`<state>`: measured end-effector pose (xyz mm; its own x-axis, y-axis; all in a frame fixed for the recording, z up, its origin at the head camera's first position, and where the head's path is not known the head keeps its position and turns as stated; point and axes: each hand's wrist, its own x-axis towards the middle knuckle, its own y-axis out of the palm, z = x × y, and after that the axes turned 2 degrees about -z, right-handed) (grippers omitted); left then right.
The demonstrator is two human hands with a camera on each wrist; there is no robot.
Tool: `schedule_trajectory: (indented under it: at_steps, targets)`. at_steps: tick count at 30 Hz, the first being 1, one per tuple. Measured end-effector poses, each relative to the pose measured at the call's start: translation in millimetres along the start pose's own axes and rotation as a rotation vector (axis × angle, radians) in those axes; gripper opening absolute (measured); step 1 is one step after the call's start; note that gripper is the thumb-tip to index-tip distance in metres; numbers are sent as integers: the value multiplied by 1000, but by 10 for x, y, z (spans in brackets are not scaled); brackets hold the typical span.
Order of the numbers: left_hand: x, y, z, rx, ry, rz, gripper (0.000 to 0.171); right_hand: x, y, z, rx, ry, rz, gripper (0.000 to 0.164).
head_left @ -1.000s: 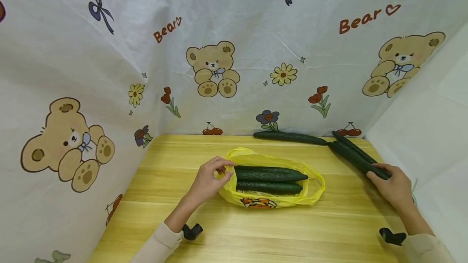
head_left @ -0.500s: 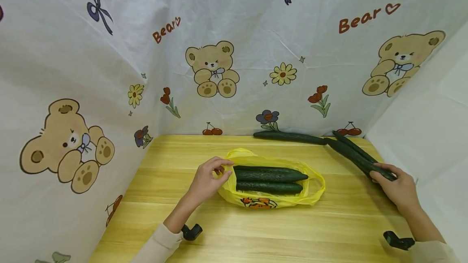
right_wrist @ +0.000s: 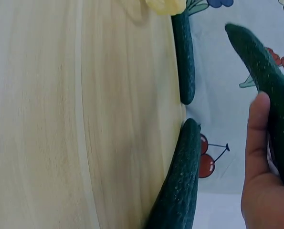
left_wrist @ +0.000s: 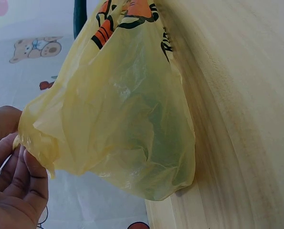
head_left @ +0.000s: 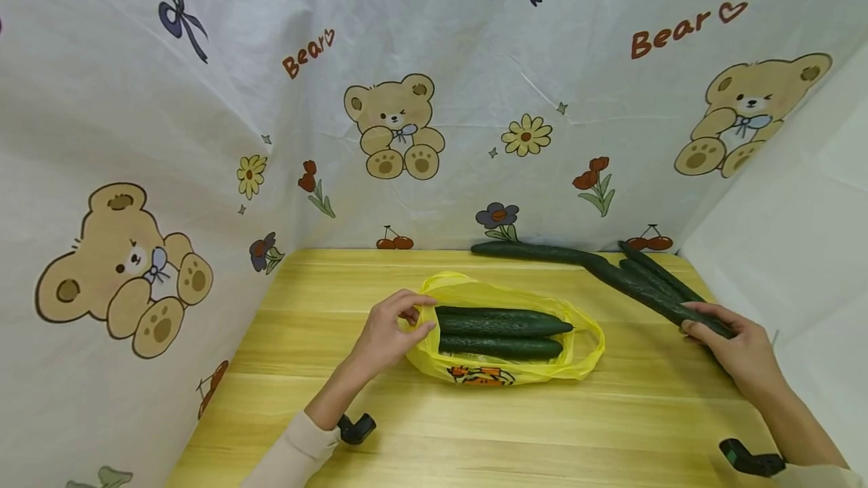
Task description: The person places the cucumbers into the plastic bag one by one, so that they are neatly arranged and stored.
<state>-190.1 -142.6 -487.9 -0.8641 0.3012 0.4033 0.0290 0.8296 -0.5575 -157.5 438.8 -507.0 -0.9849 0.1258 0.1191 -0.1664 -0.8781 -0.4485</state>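
My left hand (head_left: pixel 386 330) pinches the left edge of a yellow plastic bag (head_left: pixel 484 375) between thumb and fingers. Through the bag's opening two dark green cucumbers (head_left: pixel 502 322) show, lying side by side. In the left wrist view the gathered plastic bag (left_wrist: pixel 108 119) is held at its rim. Over at the right, my right hand (head_left: pixel 735 345) grips one end of another cucumber (head_left: pixel 631 285). The right wrist view shows this held cucumber (right_wrist: pixel 263 67) raised off the table, thumb on one side. Beneath it lie two more cucumbers (head_left: pixel 667 269), partly covered in the head view.
One cucumber (head_left: pixel 522 249) lies along the table's back edge against the patterned cloth wall (head_left: pixel 461 194). A white wall (head_left: pixel 800 247) borders the right side. The wooden table (head_left: pixel 529 428) stretches in front of the bag.
The right hand has lifted its cucumber off the ones beneath; its far tip has swung left and the hand has shifted slightly right. The left hand and the bag stay in place.
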Motion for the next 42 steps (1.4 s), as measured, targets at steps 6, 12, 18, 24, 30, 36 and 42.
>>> schedule_trajectory:
  at_steps: [6,12,18,24,30,36,42]
  targets:
    - [4,8,5,-5,-19,5,32,-39,76,88,-53,-32,129,40]
    - [-5,17,21,-12,-18,2,33,-20,179,157,-51,-62,239,40]
    - [-1,20,23,-5,-6,-8,32,-16,301,231,-20,-135,317,37]
    - [18,25,19,3,3,-5,32,4,417,318,33,-180,397,35]
    - [28,35,15,8,7,-3,32,50,540,423,22,-197,432,34]
    - [22,40,9,22,8,-10,31,112,734,515,32,-227,469,31]
    - [9,50,18,22,9,-12,32,182,979,655,-11,-262,521,28]
